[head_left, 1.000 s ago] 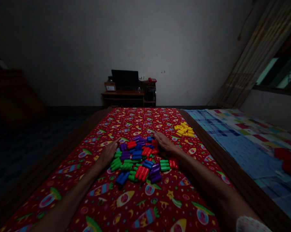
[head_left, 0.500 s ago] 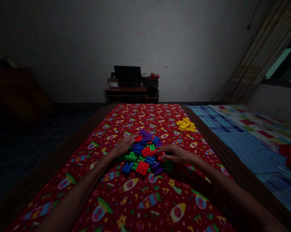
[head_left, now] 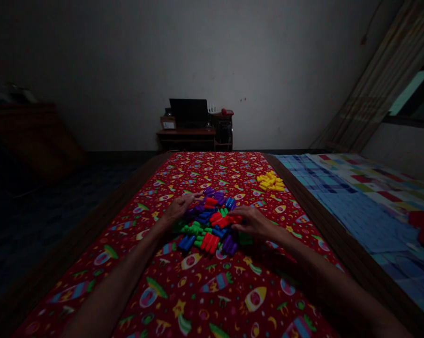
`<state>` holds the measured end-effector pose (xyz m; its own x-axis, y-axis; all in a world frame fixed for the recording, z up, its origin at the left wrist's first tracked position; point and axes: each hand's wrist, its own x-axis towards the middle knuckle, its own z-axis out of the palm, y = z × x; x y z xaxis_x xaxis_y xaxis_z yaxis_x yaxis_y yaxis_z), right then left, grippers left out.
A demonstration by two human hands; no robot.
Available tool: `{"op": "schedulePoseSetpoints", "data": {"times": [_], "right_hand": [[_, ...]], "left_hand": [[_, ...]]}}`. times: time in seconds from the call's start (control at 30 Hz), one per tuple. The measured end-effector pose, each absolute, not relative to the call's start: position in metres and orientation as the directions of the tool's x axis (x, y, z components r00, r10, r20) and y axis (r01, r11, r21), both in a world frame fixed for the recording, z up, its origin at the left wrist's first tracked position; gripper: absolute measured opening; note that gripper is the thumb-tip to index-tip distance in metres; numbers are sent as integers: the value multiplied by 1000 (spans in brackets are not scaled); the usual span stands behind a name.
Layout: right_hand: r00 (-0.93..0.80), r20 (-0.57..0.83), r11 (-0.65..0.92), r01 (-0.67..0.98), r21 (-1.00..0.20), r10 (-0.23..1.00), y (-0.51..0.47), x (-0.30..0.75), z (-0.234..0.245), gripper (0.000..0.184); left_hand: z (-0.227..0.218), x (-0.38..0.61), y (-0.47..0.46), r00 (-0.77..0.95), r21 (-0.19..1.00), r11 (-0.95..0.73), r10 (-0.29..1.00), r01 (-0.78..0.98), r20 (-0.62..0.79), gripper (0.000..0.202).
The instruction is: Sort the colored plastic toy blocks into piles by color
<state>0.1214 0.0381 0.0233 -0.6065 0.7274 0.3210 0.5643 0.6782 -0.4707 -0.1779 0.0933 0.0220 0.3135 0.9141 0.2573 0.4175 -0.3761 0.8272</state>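
Just below frame center: jumbled heap of glossy, ribbed blocks (head_left: 217,219), red, blue, green, purple. Right hand (head_left: 254,221) pinching red block (head_left: 236,219). Left hand (head_left: 177,209) at heap's left edge, can't tell grip.

Main block pile (head_left: 209,243) on cloth (head_left: 201,307), between left hand (head_left: 177,209) and right hand (head_left: 256,222). Second block pile (head_left: 270,181) behind, rightward, same cloth. Desk (head_left: 185,133) beyond cloth; monitor (head_left: 188,111) on desk.

No legible text, number or brand in this view. Small box (head_left: 168,119) on the desk (head_left: 185,133) carries a white label (head_left: 169,125) (any marks on it too small and dim to make out). Red cloth (head_left: 205,303): printed rockets and stars, pictures only, as far as can be told.
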Motion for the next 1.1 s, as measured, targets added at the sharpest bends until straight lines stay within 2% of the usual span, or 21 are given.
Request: {"op": "schedulePoseSetpoints", "data": {"times": [0.07,0.17,0.3,0.43,0.53,0.63,0.73,0.8,0.87,1.0,1.1], "right_hand": [[-482,346,591,590,-551,805,60,131,23,39],[-302,363,460,718,-522,882,103,143,27,41],[-165,290,281,861,-423,943,154,145,31,43],[-95,232,183,900,-395,968,180,137,31,45],[-124,296,236,894,-380,947,178,135,34,46],[-236,321,347,868,-354,917,153,132,44,37],[-496,189,529,753,-391,847,109,121,55,29],[-673,107,650,642,-408,732,80,110,55,23],[-761,75,725,577,-375,645,59,97,50,24],[-744,98,735,616,-283,661,47,81,39,17],[-705,134,700,626,-345,697,62,86,43,20]], "left_hand": [[7,-189,100,152,913,-242,968,328,202,70],[-14,-203,111,2,942,-174,984,288,181,68],[-25,-208,120,15,914,-203,977,351,211,62],[-24,-209,121,83,868,-253,967,427,241,59],[-22,-212,122,84,853,-267,963,449,257,61],[-22,-213,123,77,828,-266,962,494,262,63],[-21,-213,124,81,819,-261,963,512,256,65],[-20,-212,123,90,819,-265,963,509,255,65],[-20,-212,123,100,817,-271,961,509,256,64],[-21,-213,123,105,810,-261,964,524,243,63],[-22,-213,124,104,799,-267,962,538,251,62]]}}
